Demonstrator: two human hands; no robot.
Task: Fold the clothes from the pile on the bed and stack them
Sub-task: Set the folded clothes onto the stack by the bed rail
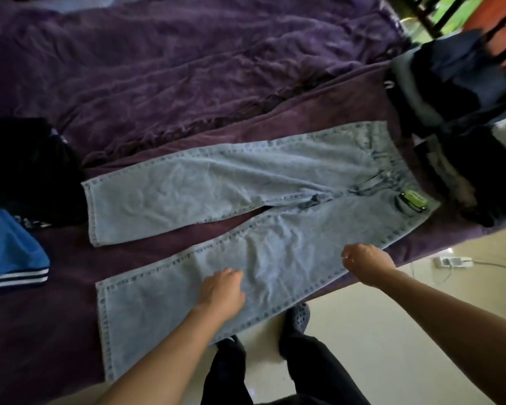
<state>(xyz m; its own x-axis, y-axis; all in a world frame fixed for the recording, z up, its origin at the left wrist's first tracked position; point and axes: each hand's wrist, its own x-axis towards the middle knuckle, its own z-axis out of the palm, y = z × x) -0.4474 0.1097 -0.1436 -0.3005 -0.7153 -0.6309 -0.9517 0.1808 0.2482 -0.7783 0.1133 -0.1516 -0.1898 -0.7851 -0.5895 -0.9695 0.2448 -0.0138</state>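
Note:
Light blue jeans lie flat on the purple bed, legs spread apart toward the left and waist to the right, with a green tag at the waistband. My left hand rests palm down on the near leg around its middle. My right hand hovers over the same leg's outer seam near the thigh, fingers loosely curled; no fabric looks lifted. A pile of dark clothes sits at the right end of the bed.
At the left edge lie a black garment and a blue one with white stripes. The bed's near edge runs diagonally; beyond it is pale floor with a power strip and my shoes.

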